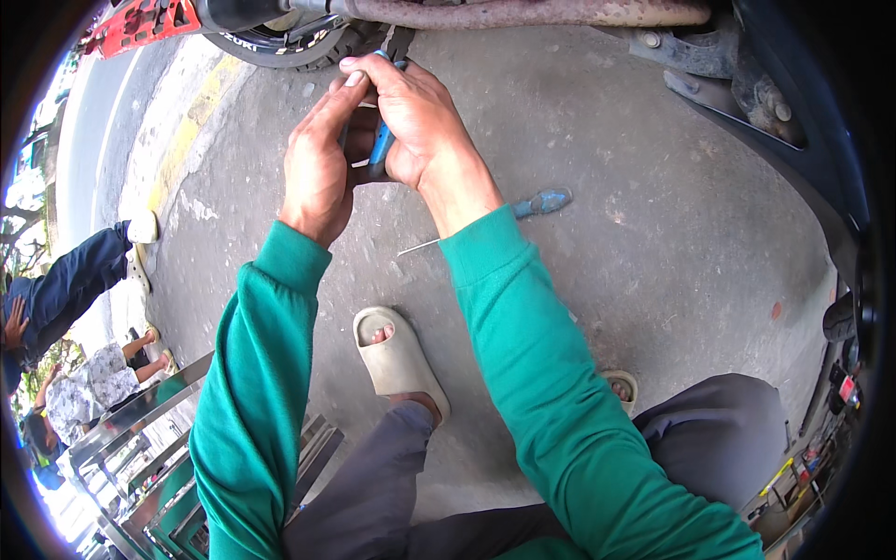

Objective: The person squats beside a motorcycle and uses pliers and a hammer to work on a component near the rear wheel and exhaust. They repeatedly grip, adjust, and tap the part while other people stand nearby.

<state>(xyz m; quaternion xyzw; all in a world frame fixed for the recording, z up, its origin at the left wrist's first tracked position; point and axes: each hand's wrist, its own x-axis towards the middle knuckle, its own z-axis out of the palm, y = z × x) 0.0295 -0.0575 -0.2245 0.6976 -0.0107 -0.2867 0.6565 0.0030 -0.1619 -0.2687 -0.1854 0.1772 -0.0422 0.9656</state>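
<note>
Both hands meet at approx 12 o'clock in the head view, just under a motorbike's rear wheel (280, 42) and its rusty exhaust pipe (523, 11). Right hand (420, 126) is wrapped shut round a pair of blue-handled pliers (381, 145), fingers curled over the top, thumb side pressing the grips; the dark jaws point up toward the pipe, but whether they bite on anything can't be told, too small and partly hidden. Left hand (317, 168) sits against the right at its 9 o'clock, fingers narrow and folded in on the pliers' lower handle, index stretched up along the tool. On the concrete ground (653, 243), at approx 4 o'clock from the hands, lies a screwdriver (485, 222) w/ a blue handle and thin shaft, well apart from both hands. Further down, a beige sandal (397, 359) at 6 o'clock, grey trousers below it. A steel rack (140, 439) sits at 8 o'clock, other people beyond it at 9. To do this step well, I'd judge: keep both wrists close so the tool doesn't twist, squeeze evenly w/ the right, let the left steady the handle end rather than fight it, and keep knuckles off the pipe and tyre in case the grip slips.
</note>
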